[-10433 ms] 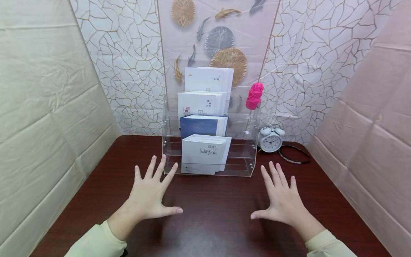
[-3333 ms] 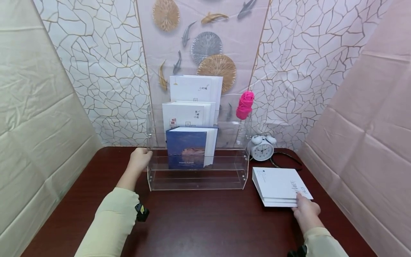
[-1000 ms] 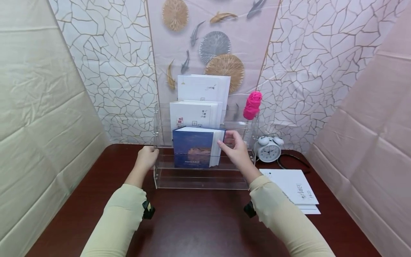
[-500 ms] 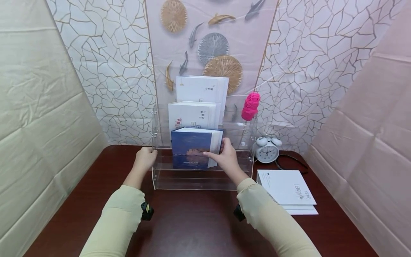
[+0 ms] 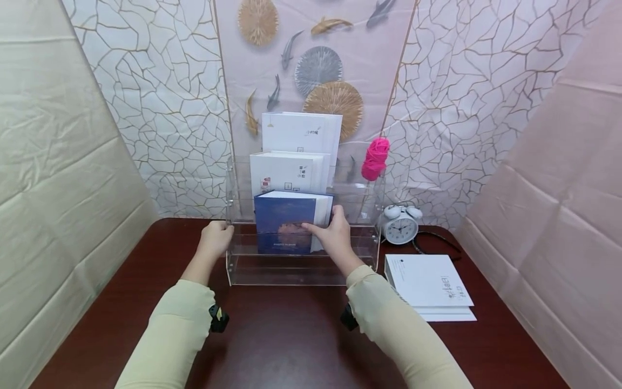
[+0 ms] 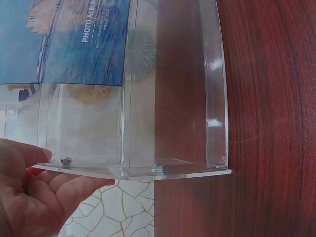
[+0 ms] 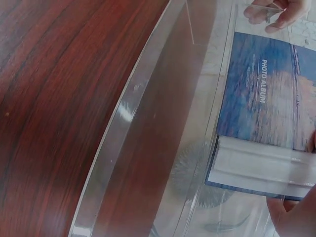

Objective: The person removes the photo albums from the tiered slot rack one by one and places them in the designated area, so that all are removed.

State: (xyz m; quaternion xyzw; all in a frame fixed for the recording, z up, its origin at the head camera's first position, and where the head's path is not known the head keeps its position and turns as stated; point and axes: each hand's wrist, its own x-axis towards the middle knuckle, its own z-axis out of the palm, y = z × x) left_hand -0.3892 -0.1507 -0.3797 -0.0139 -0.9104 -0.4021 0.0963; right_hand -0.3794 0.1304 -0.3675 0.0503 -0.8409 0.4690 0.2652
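A clear acrylic tiered rack [image 5: 291,277] stands on the table, and my left hand [image 5: 216,239] grips its left side panel. In the left wrist view, the thumb [image 6: 38,154] lies inside that panel and the fingers outside. My right hand [image 5: 336,236] holds the right edge of a blue photo album [image 5: 282,219], thumb across its front cover, fingers behind. The album stands upright in the rack, above the bare front tier. Behind it are two white albums, a middle one [image 5: 277,167] and a taller rear one [image 5: 298,129].
A white album [image 5: 427,281] lies flat on the table to the right of the rack. Beyond it are a white twin-bell alarm clock [image 5: 399,225] and a dark headband [image 5: 439,236]. Pink yarn [image 5: 375,159] stands up at the rack's right rear.
The front white album has gone from the rack to the table at right. My left hand took the rack's side; my right hand moved onto the blue album, its thumb now further over the cover.
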